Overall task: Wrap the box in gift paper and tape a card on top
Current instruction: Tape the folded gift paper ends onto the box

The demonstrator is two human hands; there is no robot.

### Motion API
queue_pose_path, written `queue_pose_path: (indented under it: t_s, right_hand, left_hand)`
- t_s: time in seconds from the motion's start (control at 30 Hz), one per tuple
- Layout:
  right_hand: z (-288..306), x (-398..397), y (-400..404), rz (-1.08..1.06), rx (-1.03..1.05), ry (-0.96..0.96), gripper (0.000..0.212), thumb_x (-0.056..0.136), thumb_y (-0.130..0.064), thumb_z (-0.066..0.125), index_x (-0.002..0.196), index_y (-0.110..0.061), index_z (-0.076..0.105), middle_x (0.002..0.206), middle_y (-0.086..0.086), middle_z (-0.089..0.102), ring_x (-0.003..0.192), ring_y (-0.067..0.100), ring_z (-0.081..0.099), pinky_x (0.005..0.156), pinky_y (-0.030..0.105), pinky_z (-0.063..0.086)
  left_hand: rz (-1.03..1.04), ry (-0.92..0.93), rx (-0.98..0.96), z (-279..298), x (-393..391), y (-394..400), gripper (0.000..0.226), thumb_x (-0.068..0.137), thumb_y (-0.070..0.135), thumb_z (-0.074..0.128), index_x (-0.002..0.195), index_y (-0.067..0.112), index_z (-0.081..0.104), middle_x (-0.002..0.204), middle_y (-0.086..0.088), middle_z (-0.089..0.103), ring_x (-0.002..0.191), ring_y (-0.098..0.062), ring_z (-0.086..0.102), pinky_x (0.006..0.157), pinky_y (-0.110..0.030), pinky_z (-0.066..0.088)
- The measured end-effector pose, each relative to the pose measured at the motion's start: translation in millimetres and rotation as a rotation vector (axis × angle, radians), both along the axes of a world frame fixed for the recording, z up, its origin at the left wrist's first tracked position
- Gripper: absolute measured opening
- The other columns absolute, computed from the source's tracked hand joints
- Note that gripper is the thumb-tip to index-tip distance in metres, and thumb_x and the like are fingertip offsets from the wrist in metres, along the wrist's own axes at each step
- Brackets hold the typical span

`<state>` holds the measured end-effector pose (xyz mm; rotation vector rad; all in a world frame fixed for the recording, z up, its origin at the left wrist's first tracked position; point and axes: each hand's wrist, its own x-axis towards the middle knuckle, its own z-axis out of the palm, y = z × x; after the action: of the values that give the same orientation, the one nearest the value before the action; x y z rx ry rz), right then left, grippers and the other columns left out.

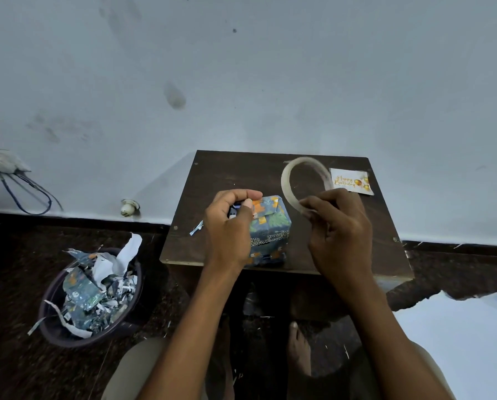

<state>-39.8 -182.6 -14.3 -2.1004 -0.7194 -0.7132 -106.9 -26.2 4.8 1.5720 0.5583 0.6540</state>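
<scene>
A small box (270,226) wrapped in blue paper with orange and green prints stands near the front of a dark wooden table (241,174). My left hand (230,226) grips its top left corner, thumb pressing down a folded flap. Just right of the box, my right hand (336,226) pinches a large roll of clear tape (287,183), which is blurred and lifted off the table. A white "Happy Birthday" card (351,181) lies flat at the table's back right.
A dark basket (54,330) full of torn gift-paper scraps sits on the floor to the left. A small paper scrap (197,228) lies at the table's left edge. A wall stands right behind the table. My bare feet are under the table.
</scene>
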Motion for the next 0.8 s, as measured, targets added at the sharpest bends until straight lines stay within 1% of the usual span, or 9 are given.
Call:
queue_pose_path:
  t_s: [0.1,0.2,0.27,0.4,0.47,0.57,0.63,0.7,0.8]
  right_hand:
    - [7.6,-14.9,1.8,-0.015,-0.029,-0.118,0.020,0.087,0.008,0.071,0.100,-0.005,0.079,0.096,0.010,0.066,0.087,0.024,0.058,0.060,0.033,0.045]
    - [10.3,-25.6,3.9,0.005,-0.073,-0.176,0.016,0.091,0.003,0.067,0.100,-0.005,0.079,0.096,0.011,0.066,0.083,0.022,0.058,0.057,0.030,0.041]
    - [9.8,-27.9,3.5,0.031,-0.099,-0.172,0.018,0.088,0.005,0.069,0.100,-0.004,0.079,0.097,0.011,0.067,0.081,0.022,0.059,0.056,0.030,0.042]
    - [10.6,-27.6,-2.0,0.083,-0.106,-0.143,0.021,0.086,0.009,0.070,0.100,-0.004,0.079,0.101,0.011,0.067,0.081,0.021,0.066,0.052,0.034,0.048]
    - [11.3,-26.4,-4.8,0.088,-0.108,-0.133,0.024,0.083,0.012,0.071,0.099,-0.005,0.079,0.102,0.010,0.067,0.084,0.018,0.067,0.051,0.035,0.050]
    - [10.2,-25.9,-6.7,0.101,-0.133,-0.136,0.031,0.080,0.017,0.070,0.099,-0.006,0.079,0.104,0.010,0.066,0.087,0.018,0.068,0.050,0.035,0.051]
    - [10.4,-26.2,-7.6,0.110,-0.151,-0.146,0.032,0.079,0.017,0.067,0.099,-0.005,0.079,0.104,0.011,0.066,0.087,0.020,0.069,0.050,0.034,0.050]
    - [11.4,-26.4,-7.7,0.114,-0.170,-0.155,0.035,0.077,0.019,0.067,0.099,-0.006,0.079,0.104,0.011,0.067,0.087,0.020,0.069,0.050,0.032,0.049]
    - [13.4,-25.8,-8.2,0.121,-0.195,-0.161,0.040,0.073,0.021,0.068,0.098,-0.007,0.079,0.104,0.010,0.067,0.087,0.020,0.068,0.048,0.031,0.048]
  left_hand:
    - [0.098,0.059,0.268,-0.4,0.8,-3.9,0.016,0.081,0.030,0.065,0.075,0.043,0.069,0.103,0.019,0.054,0.108,-0.003,0.049,0.097,-0.049,0.048]
    - [0.183,0.049,0.441,1.5,0.3,-6.9,0.015,0.078,0.029,0.074,0.075,0.041,0.066,0.097,0.015,0.051,0.099,-0.008,0.047,0.090,-0.052,0.048]
    - [0.180,-0.021,0.500,-0.5,1.5,-4.5,0.017,0.078,0.015,0.075,0.077,0.032,0.070,0.090,0.015,0.057,0.091,-0.011,0.055,0.079,-0.048,0.053]
    - [0.123,-0.106,0.488,-1.6,0.9,3.2,0.016,0.079,0.000,0.075,0.082,0.015,0.077,0.080,0.011,0.068,0.074,-0.006,0.063,0.065,-0.023,0.051]
    - [0.089,-0.107,0.442,0.6,-0.4,6.7,0.013,0.083,0.006,0.073,0.081,0.018,0.077,0.078,0.013,0.068,0.076,-0.009,0.064,0.068,-0.029,0.051]
    - [0.026,-0.133,0.399,3.5,-3.8,12.4,0.026,0.091,0.014,0.059,0.071,0.024,0.072,0.071,0.012,0.068,0.074,-0.016,0.066,0.077,-0.053,0.052]
    - [-0.012,-0.159,0.353,4.9,-5.4,14.1,0.035,0.096,0.022,0.049,0.068,0.021,0.070,0.070,0.007,0.069,0.072,-0.018,0.066,0.081,-0.062,0.048]
    - [-0.015,-0.156,0.315,5.7,-6.2,14.4,0.044,0.099,0.033,0.043,0.067,0.017,0.069,0.067,0.007,0.068,0.067,-0.017,0.064,0.080,-0.062,0.047]
    - [-0.012,-0.133,0.316,8.7,-5.1,13.2,0.053,0.101,0.042,0.042,0.063,0.014,0.067,0.060,0.008,0.066,0.059,-0.014,0.058,0.071,-0.050,0.045]
